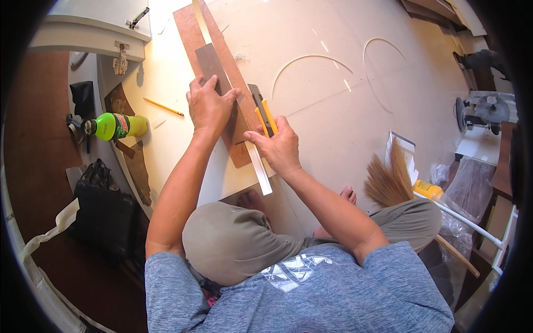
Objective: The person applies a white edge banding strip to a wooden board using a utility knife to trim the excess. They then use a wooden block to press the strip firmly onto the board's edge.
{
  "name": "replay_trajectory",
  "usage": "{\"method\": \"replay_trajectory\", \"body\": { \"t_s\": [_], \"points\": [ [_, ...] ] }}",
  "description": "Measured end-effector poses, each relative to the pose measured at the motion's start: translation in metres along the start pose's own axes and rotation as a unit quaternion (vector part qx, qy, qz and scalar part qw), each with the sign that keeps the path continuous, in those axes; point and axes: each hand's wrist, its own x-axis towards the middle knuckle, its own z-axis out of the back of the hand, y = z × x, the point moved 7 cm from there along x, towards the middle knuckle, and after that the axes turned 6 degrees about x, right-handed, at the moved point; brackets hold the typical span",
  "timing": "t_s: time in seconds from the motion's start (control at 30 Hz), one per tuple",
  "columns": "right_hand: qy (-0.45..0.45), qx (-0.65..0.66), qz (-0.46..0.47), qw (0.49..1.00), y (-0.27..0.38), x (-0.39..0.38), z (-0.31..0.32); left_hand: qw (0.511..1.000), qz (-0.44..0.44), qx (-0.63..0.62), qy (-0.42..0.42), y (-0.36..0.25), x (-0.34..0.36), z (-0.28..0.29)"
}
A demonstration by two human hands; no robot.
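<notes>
My left hand (208, 105) presses down across a narrow dark-brown wooden strip (209, 60), thumb at its right edge and fingers toward its left. The strip lies along a longer reddish-brown board (190, 28). My right hand (282, 147) grips a yellow and grey utility knife (265, 114), held beside the board's right edge with its front end pointing away from me. That hand's thumb reaches the near end of the brown strip. A shiny flat metallic strip (260, 169) runs out from under the wood toward me; its far part (202, 23) shows beyond the dark strip.
A yellow pencil (164, 107) lies left of the board. Further left are a green bottle (116, 126) and a black bag (105, 211). Thin curved strips (311, 56) lie on the pale floor. At right are a straw broom (388, 177), a yellow bottle (427, 189) and a power tool (488, 108).
</notes>
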Motion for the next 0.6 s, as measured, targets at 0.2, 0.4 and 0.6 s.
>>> {"method": "replay_trajectory", "body": {
  "t_s": [0.2, 0.4, 0.6],
  "points": [
    [0.029, -0.003, -0.08, 0.996, -0.007, -0.029, 0.012, 0.992, -0.057, -0.06, -0.099, 0.025, 0.054, 0.001],
    [0.043, 0.046, -0.086, 0.994, -0.023, -0.05, 0.011, 0.981, -0.105, -0.118, -0.109, 0.028, 0.111, -0.025],
    [0.011, 0.122, -0.045, 0.991, -0.029, -0.028, 0.012, 0.969, -0.106, -0.177, -0.14, 0.037, 0.109, -0.043]
  ]
}}
